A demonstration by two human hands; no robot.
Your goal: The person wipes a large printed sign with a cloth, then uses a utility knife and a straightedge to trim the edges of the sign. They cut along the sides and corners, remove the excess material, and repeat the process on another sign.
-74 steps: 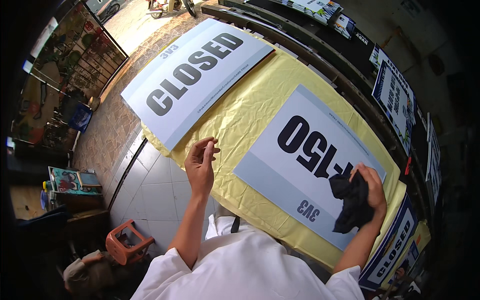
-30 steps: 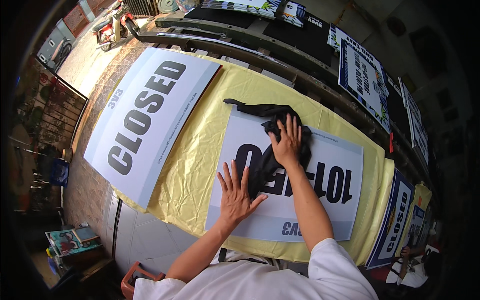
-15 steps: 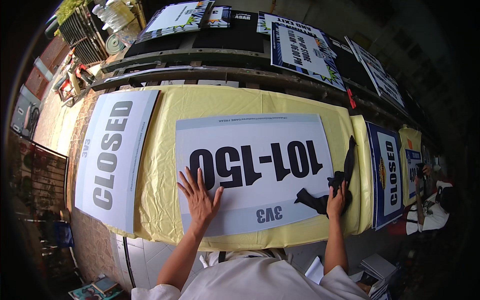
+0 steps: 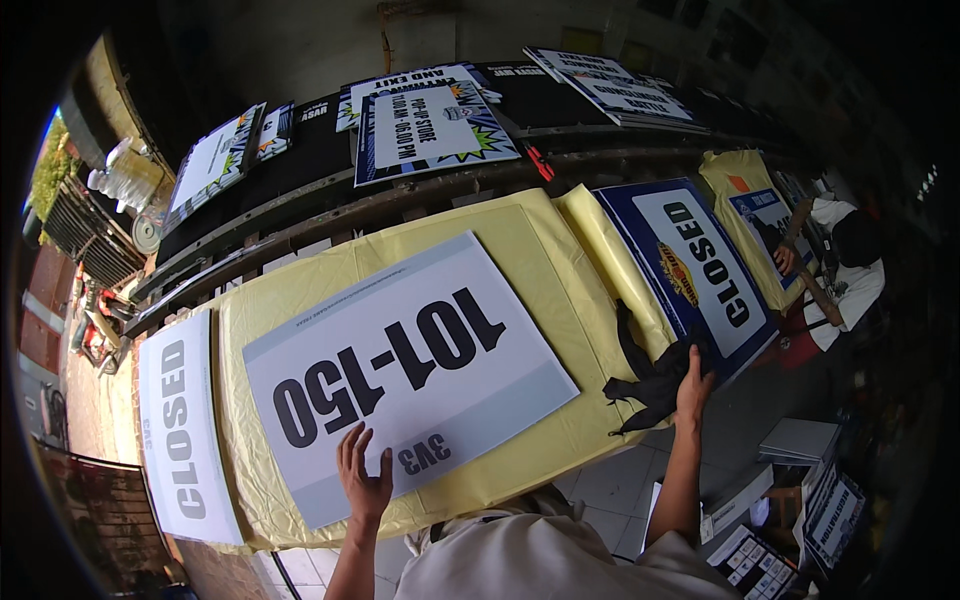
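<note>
While the right hand holds the black cloth at the tabletop's near right corner, the left hand is over the near edge of the white board. Board lies face up on the yellow-wrapped tabletop, skewed to its edges, print upside down to the wearer, one corner close to the tabletop's near edge. Left hand: fingers parted and slightly bent, thumb standing off, nothing held; contact with the board cannot be told. Right hand: fingers partly hidden, apparently closed on the bunched cloth, whose loose ends lie just beside the board, apart from it. Second board lies along the tabletop's left edge; blue board is past the right edge, near the cloth. Handling notes, all judgement: a flat folded pad should give more even contact than this loose bunch, as trailing ends may catch a corner. A flat left palm on the grey margin would steady the board better than fingertips. Pressure best light and even, strokes running outward past the rim so nothing drags back over the print. Corner by the near edge deserves care: pushing toward the wearer might slide it over.
</note>
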